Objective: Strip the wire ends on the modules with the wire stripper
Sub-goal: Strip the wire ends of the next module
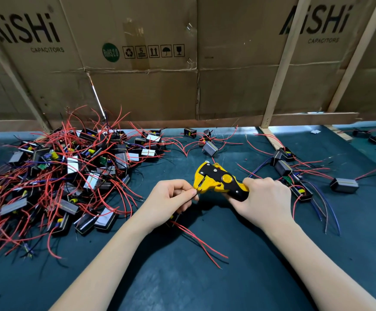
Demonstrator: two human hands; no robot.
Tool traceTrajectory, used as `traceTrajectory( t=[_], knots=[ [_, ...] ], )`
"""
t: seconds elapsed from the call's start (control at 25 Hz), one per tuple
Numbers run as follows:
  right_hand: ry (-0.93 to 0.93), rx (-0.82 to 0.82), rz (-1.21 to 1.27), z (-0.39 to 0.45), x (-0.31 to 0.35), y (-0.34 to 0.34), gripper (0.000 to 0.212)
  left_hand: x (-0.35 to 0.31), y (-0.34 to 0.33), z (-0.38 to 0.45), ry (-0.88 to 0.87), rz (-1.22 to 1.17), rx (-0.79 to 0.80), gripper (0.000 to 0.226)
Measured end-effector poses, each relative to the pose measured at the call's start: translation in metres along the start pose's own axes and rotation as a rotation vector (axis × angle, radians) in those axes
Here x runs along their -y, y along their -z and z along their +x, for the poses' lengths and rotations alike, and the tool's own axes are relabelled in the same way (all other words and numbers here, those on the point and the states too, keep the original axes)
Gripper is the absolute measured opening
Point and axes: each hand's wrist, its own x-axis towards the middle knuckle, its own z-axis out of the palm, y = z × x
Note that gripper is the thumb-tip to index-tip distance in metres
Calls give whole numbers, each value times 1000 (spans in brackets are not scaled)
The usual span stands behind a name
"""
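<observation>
Holding the yellow and black plastic wire stripper (222,180) by its handles, the right hand (264,202) wraps its fingers round the grip, so a squeeze can close the tool; the stripper's mouth points left, toward the other hand, and I think that is so the wire can go straight in; the left hand (170,202) pinches a thin dark wire end (195,192) between thumb and finger, right at the stripper's mouth, touching it or just about to; the pinch is close to the tip, likely to keep the floppy wire stiff and aimed; under the left wrist hangs what looks like the small black module (174,217) this wire belongs to, mostly hidden, with two long red wires (201,242) trailing from it toward the near right over the dark green table mat (205,288); a big heap of black box-shaped modules with red wires (54,173) sits on the left, near enough for the left hand to reach, so it looks like the pile waiting to be done; a smaller loose group of modules with red and blue wires (294,176) lies on the right, maybe the finished ones, though I cannot tell if their ends are bare; no box, tray or bin holds any modules, they all lie on the mat; flattened brown cardboard sheets (137,63) printed with dark letters stand along the far side like a wall.
</observation>
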Motion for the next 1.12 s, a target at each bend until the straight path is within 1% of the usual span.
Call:
traceTrajectory(
  t=[0.28, 0.4, 0.48, 0.56, 0.64, 0.72, 0.88, 1.0, 1.12],
  knots=[
    [-82, 98, -72, 4, -1, -2, 51, -5, 0, 2, -13, 13, 14, 23],
    [-112, 124, -80, 9, -6, -5, 51, -5, 6, -2, -19, 15, 80, 22],
    [-194, 117, -51, 14, -21, -4, 52, -3, 10, -6, -2, 6, 136, 22],
    [-228, 69, -14, 14, -33, -2, 52, 0, 12, -4, 29, 14, 90, 22],
    [-165, -2, 0, 10, -33, -7, 50, 3, 11, 1, 48, -26, 20, 21],
    [-120, -51, 16, 9, -26, -11, 53, 5, 8, 3, 31, -73, 3, 20],
    [-90, -62, 10, 8, -19, -12, 55, 9, 11, 1, -10, -101, 0, 18],
    [-40, -44, -16, 4, -14, -13, 57, 10, 7, 2, -9, -94, 4, 18],
    [6, -74, 19, 4, -8, -12, 57, 13, 2, 4, -7, -40, -51, 18]
  ],
)
